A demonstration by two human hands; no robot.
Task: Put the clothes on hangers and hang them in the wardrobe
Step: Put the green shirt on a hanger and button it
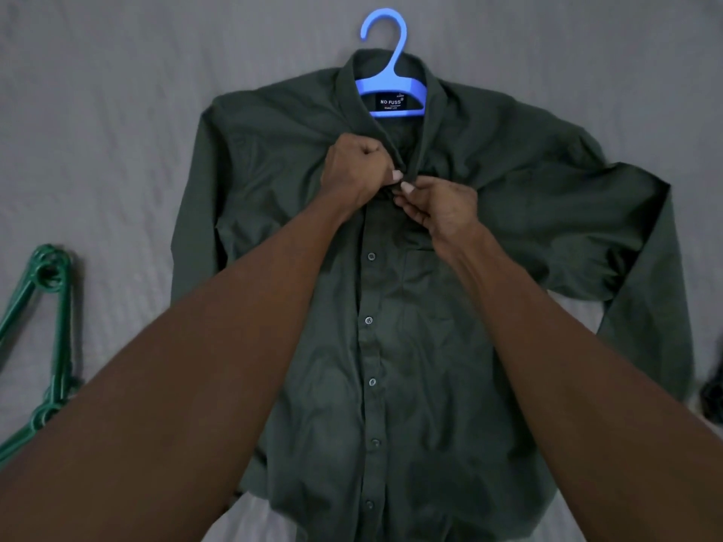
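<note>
A dark green button-up shirt (410, 346) lies flat, front up, on a grey bedsheet. A blue plastic hanger (391, 86) sits inside its collar, with the hook sticking out past the neck. My left hand (354, 170) grips the left edge of the shirt's front just below the collar. My right hand (438, 207) pinches the opposite edge at the top button. The two hands meet at the placket. Lower buttons run down the shirt's middle and look fastened.
Green plastic hangers (51, 326) lie on the grey bedsheet (98, 131) at the left edge. A dark object (712, 400) shows at the right edge, too cut off to identify. The wardrobe is out of view.
</note>
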